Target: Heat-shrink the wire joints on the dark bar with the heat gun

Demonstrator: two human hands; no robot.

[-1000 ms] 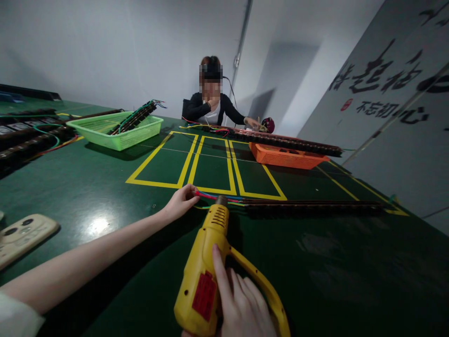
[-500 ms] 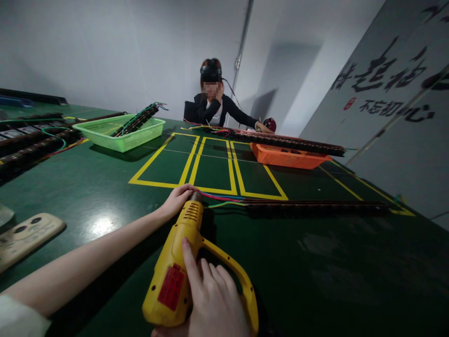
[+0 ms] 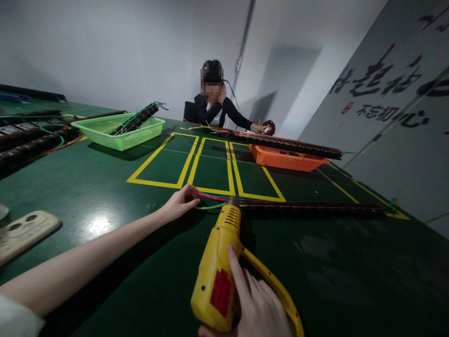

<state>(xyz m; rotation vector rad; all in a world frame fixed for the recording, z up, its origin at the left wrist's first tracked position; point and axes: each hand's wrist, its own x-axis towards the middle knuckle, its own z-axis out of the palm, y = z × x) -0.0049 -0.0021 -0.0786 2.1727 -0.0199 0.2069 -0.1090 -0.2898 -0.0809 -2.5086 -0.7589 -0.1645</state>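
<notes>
One green basket (image 3: 128, 139): strips (image 3: 138, 120) | left hand (image 3: 180, 202) pinches wires (image 3: 212, 197) | right hand (image 3: 258, 303) grips heat gun (image 3: 216, 260)

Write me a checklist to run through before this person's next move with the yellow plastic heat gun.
1. Bare right hand gripping the yellow plastic heat gun: ok.
2. Bare left hand pinching the thin red and blue wires: ok.
3. Grey metal nozzle apart from the left fingers: ok, a gap shows.
4. Nozzle clear of the wires: cannot tell; they overlap in this view.
5. Heat gun switched on: cannot tell.
6. Long dark strip lying on the green table: ok.
</notes>
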